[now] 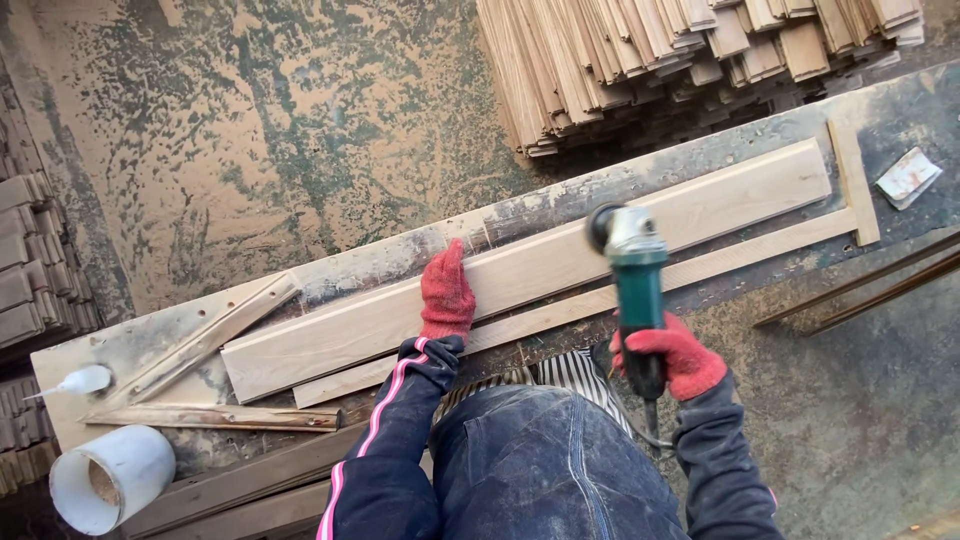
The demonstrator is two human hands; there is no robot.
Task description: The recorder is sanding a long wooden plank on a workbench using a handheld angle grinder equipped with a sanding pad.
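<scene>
- Red knit gloves, two of them, one on each hand, that was what I caught first from my feed.
- Left hand [446, 292] lay flat with fingers together, pressing down on the long pale plank [520, 275] on the workbench [900, 110]; it gripped nothing.
- Right hand [678, 355] was wrapped tight round the handle of one green angle grinder [634, 275], whose head sat over the plank's middle; I could not tell whether the disc touched the wood.
- One plank under the hands, running diagonally across the bench, with one thinner strip [700, 270] lying just beside its near edge and meeting a short crosspiece [855, 180] at the far end.
- Two loose battens at the bench's left: one pale [215, 335], one darker [215, 417].
- One white plastic tub [115, 478] lay on its side at the bench's near left corner, with what looked like sawdust inside.
- One small white bottle [80, 381] with a nozzle lay near it; contents I couldn't make out.
- One big stack of cut boards [690, 60] beyond the bench, too many to count.
</scene>
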